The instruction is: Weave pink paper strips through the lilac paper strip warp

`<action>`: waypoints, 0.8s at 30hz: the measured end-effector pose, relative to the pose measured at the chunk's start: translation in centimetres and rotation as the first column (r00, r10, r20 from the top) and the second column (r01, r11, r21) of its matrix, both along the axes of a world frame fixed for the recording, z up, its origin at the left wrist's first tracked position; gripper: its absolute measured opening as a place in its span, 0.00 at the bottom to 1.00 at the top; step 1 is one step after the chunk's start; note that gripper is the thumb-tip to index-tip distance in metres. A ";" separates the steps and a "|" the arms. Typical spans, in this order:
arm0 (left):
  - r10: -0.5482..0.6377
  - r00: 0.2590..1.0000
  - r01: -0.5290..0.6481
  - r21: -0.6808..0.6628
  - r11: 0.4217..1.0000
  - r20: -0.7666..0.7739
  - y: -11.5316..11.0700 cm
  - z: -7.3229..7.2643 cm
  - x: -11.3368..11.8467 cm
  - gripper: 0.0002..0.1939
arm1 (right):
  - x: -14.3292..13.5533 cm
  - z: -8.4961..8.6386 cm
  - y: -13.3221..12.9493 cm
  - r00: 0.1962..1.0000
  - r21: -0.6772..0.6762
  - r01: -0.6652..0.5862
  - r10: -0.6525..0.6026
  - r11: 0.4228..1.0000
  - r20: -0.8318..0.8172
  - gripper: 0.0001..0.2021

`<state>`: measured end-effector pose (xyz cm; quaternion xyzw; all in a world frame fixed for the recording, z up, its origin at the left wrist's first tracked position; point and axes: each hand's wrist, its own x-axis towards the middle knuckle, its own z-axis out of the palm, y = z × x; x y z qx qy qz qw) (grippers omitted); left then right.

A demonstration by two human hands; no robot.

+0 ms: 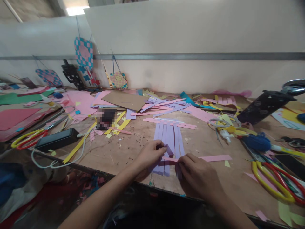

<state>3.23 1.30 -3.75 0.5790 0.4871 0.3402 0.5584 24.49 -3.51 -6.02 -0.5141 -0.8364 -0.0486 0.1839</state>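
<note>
Long purple paper strips (176, 140) lie side by side on the table, running toward me. Across their far end pink strips are woven in a small checker band (166, 122). My left hand (150, 154) pinches one purple strip, which is bent up in a curl between the fingertips. A loose pink paper strip (216, 158) crosses the purple ones nearer to me. My right hand (199, 173) has its fingers closed on that pink strip, whose end sticks out to the right. Part of the purple strips is hidden under both hands.
Red-and-yellow scissors (274, 181) lie at right, near a blue yarn ball (257, 141) and a black dotted tumbler (265, 106). At left are a black power adapter (57, 140) with a white cable and more scissors (30, 139). Loose paper strips (164, 105) pile at the back.
</note>
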 end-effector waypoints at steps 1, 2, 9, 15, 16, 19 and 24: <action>-0.009 1.000 0.010 0.027 1.000 -0.025 0.1 -0.1 -0.1 0.07 | -0.1 0.0 0.1 1.000 0.000 -0.002 0.002 1.000 0.001 0.13; -0.016 0.998 0.019 0.057 0.998 -0.054 0.3 -0.1 -0.2 0.07 | -0.2 0.0 0.2 1.000 -0.001 -0.004 0.004 1.000 -0.003 0.13; -0.070 0.977 0.116 0.229 0.966 -0.200 0.6 0.1 -1.4 0.07 | -0.4 0.9 0.8 0.952 -0.159 -0.014 -0.035 0.987 -0.303 0.07; -0.121 0.920 0.250 0.321 0.913 -0.374 0.2 0.7 -1.7 0.06 | -1.2 1.9 1.5 0.833 -0.346 -0.204 -0.023 0.916 -0.553 0.13; -0.123 0.904 0.270 0.322 0.907 -0.411 0.1 0.8 -1.9 0.05 | -1.3 1.9 1.6 0.825 -0.361 -0.209 -0.035 0.909 -0.564 0.13; -0.102 0.817 0.347 0.342 0.874 -0.567 -0.2 1.3 -2.6 0.06 | -1.1 1.9 1.7 0.840 -0.353 -0.210 -0.017 0.912 -0.543 0.12; -0.066 0.639 0.480 0.330 0.812 -0.766 -0.8 2.1 -3.6 0.05 | -0.8 2.6 1.6 0.896 -0.328 -0.298 0.145 0.896 -0.419 0.13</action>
